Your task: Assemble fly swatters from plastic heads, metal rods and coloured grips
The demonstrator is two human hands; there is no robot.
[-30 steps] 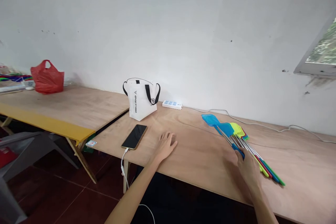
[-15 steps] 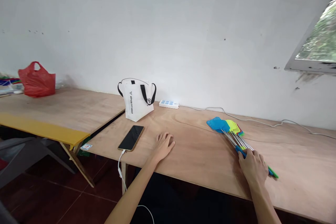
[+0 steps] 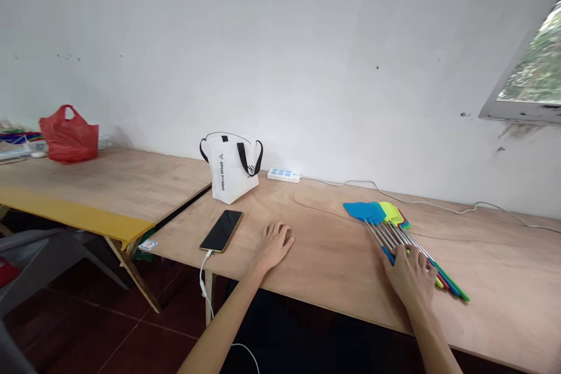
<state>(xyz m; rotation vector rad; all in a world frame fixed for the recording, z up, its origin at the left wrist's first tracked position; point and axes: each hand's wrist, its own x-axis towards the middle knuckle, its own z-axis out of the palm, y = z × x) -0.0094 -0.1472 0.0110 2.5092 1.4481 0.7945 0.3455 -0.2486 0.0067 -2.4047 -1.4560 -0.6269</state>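
Note:
Several fly swatters (image 3: pixel 397 236) lie fanned out on the wooden table, with blue, yellow, red and green heads and handles and thin metal shafts. Over their handles rests my right hand (image 3: pixel 412 280), its fingers apart and touching them; the palm hides part of the grips. My left hand (image 3: pixel 275 245) lies open on the bare wood, holding nothing. To its left is a smartphone (image 3: pixel 221 230) with a dark screen and a white charging cable (image 3: pixel 203 283) plugged into its near end.
Behind the phone stands a white bag (image 3: pixel 234 169) with black handles. Beside it a white power strip (image 3: pixel 284 175) sits against the wall, its grey cord (image 3: pixel 368 182) running right. A red plastic bag (image 3: pixel 72 137) is on the left-hand table (image 3: pixel 109 187). A window (image 3: pixel 532 73) is at upper right.
The fly swatters have spread from a tight bundle into a fan. My right hand has shifted slightly left and its fingers have loosened. My left hand stays in place on the table.

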